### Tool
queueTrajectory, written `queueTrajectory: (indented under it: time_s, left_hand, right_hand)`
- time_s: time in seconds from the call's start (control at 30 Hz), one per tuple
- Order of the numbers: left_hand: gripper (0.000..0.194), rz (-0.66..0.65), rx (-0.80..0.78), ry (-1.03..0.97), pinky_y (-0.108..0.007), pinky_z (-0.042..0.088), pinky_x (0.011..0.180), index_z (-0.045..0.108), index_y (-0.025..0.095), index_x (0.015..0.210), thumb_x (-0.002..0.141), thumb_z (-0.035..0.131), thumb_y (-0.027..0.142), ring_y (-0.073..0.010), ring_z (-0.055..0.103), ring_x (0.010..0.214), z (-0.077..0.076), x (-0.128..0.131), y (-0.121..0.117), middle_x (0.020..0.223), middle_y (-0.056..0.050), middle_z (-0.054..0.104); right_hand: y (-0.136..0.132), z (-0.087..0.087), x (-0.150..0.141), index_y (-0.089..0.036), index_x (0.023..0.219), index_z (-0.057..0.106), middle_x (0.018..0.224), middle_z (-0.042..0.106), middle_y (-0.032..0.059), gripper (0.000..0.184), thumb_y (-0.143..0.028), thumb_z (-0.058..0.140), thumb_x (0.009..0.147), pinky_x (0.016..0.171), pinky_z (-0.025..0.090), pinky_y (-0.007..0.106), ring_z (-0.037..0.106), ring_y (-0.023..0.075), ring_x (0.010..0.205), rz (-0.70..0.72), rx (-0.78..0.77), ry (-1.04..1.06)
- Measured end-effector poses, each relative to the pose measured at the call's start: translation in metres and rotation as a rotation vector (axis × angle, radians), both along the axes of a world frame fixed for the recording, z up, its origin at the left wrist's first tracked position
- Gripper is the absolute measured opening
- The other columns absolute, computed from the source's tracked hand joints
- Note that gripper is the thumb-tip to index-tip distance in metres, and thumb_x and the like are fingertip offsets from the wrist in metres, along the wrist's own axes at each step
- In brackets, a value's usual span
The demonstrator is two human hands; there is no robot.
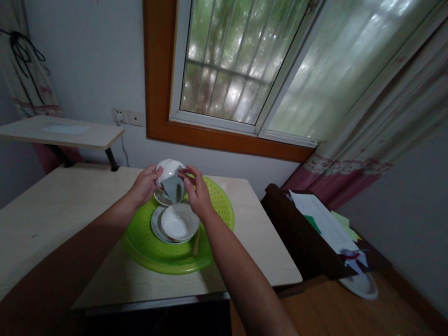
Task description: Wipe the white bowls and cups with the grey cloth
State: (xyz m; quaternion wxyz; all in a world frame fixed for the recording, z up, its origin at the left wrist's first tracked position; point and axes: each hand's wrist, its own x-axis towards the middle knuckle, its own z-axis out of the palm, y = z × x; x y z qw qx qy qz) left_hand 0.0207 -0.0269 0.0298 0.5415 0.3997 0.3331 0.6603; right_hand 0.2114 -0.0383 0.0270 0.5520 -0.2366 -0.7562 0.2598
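A white bowl (pixel 164 168) is tipped on its side above the tray, gripped at its left by my left hand (pixel 143 187), thumb on its outside. My right hand (pixel 199 193) is at its right side, fingers bent around a grey cloth-like piece (pixel 174 186) with a dark leaf-like mark, which lies against the bowl. Below, another white bowl (pixel 179 221) stands upright on a patterned plate (pixel 156 225). A further dish (pixel 161 197) shows partly behind them, mostly hidden by the raised bowl. Everything is over a round green tray (pixel 145 253). Thin wooden chopsticks (pixel 196 243) lie right of the upright bowl.
The tray is on a pale wooden table (pixel 264 237). A raised shelf (pixel 102 135) with a paper sheet (pixel 65 129) stands at the back left. Beyond the table is a barred window (pixel 237 51). Right of the table, a dark brown piece of furniture (pixel 293 235) bears papers (pixel 319 219).
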Motion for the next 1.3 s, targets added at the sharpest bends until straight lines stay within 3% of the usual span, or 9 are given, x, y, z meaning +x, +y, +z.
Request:
queueTrajectory:
  time_s: [0.23,0.37,0.5,0.63,0.77,0.9,1.03,1.13,1.3]
  left_hand:
    - [0.038,0.027,0.026,-0.042,-0.022,0.047,0.061,0.064,0.013,0.087,0.067,0.084,0.038,-0.0117,0.059,0.064,0.002,0.000,0.000,0.073,0.000,0.067]
    - [0.036,0.021,0.032,-0.087,-0.022,0.048,0.061,0.064,0.012,0.087,0.068,0.084,0.035,-0.0117,0.060,0.064,0.004,-0.001,-0.001,0.074,-0.002,0.068]
    - [0.031,-0.047,0.006,-0.092,-0.023,0.049,0.061,0.064,0.011,0.083,0.069,0.083,0.032,-0.0123,0.061,0.062,0.006,0.001,-0.004,0.072,-0.002,0.068]
    - [0.030,-0.072,-0.005,-0.104,-0.023,0.050,0.060,0.066,0.012,0.084,0.069,0.083,0.030,-0.0128,0.061,0.061,0.009,0.003,-0.007,0.070,-0.002,0.068]
    - [0.028,-0.023,0.018,-0.128,-0.022,0.048,0.058,0.067,0.012,0.084,0.070,0.084,0.029,-0.0124,0.059,0.059,0.011,0.002,-0.007,0.066,-0.001,0.066]
    - [0.026,-0.025,0.030,-0.140,-0.021,0.047,0.056,0.065,0.012,0.078,0.070,0.084,0.028,-0.0117,0.059,0.059,0.011,0.002,-0.006,0.067,-0.002,0.066]
    - [0.027,-0.058,0.005,-0.119,-0.022,0.048,0.054,0.065,0.012,0.080,0.070,0.083,0.029,-0.0121,0.059,0.057,0.010,0.003,-0.007,0.065,-0.001,0.065]
    - [0.029,-0.057,0.013,-0.104,-0.022,0.049,0.056,0.066,0.012,0.084,0.070,0.083,0.031,-0.0125,0.060,0.058,0.010,0.004,-0.008,0.066,-0.001,0.066]
    - [0.036,-0.005,0.045,-0.105,-0.023,0.049,0.062,0.066,0.011,0.088,0.069,0.085,0.035,-0.0129,0.062,0.064,0.010,0.003,-0.007,0.074,-0.003,0.070]
  right_hand:
    - [0.011,-0.005,0.002,-0.025,0.139,0.044,0.126,0.064,0.0104,0.038,-0.038,0.045,0.103,0.099,0.053,0.042,0.069,0.0215,0.108,-0.291,-0.040,-0.064]
    - [0.004,-0.002,0.004,-0.026,0.135,0.048,0.119,0.067,0.0082,0.034,-0.038,0.047,0.102,0.095,0.055,0.040,0.071,0.0207,0.102,-0.182,0.004,-0.059]
    - [-0.004,0.003,0.001,-0.027,0.137,0.045,0.127,0.065,0.0094,0.035,-0.036,0.046,0.103,0.104,0.051,0.042,0.068,0.0215,0.116,-0.049,0.061,-0.033]
    - [0.000,0.002,-0.001,-0.025,0.138,0.043,0.132,0.063,0.0111,0.037,-0.033,0.047,0.102,0.108,0.049,0.043,0.063,0.0218,0.122,-0.164,0.082,-0.054]
    - [0.006,-0.001,0.003,-0.023,0.135,0.047,0.122,0.066,0.0107,0.035,-0.033,0.046,0.102,0.099,0.053,0.042,0.069,0.0218,0.107,-0.341,0.065,-0.103]
    - [0.000,0.002,0.005,-0.024,0.132,0.049,0.117,0.068,0.0085,0.032,-0.032,0.047,0.101,0.098,0.054,0.040,0.069,0.0207,0.103,-0.238,0.128,-0.120]
    - [-0.007,0.005,0.001,-0.026,0.134,0.048,0.128,0.064,0.0093,0.034,-0.030,0.048,0.100,0.106,0.051,0.041,0.064,0.0217,0.118,-0.140,0.186,-0.148]
    - [-0.003,0.004,0.000,-0.024,0.134,0.048,0.130,0.062,0.0108,0.035,-0.030,0.048,0.100,0.107,0.049,0.042,0.062,0.0224,0.121,-0.220,0.161,-0.139]
    - [0.002,0.001,0.002,-0.023,0.130,0.050,0.121,0.065,0.0104,0.031,-0.032,0.047,0.100,0.097,0.054,0.041,0.069,0.0215,0.104,-0.313,0.106,-0.117]
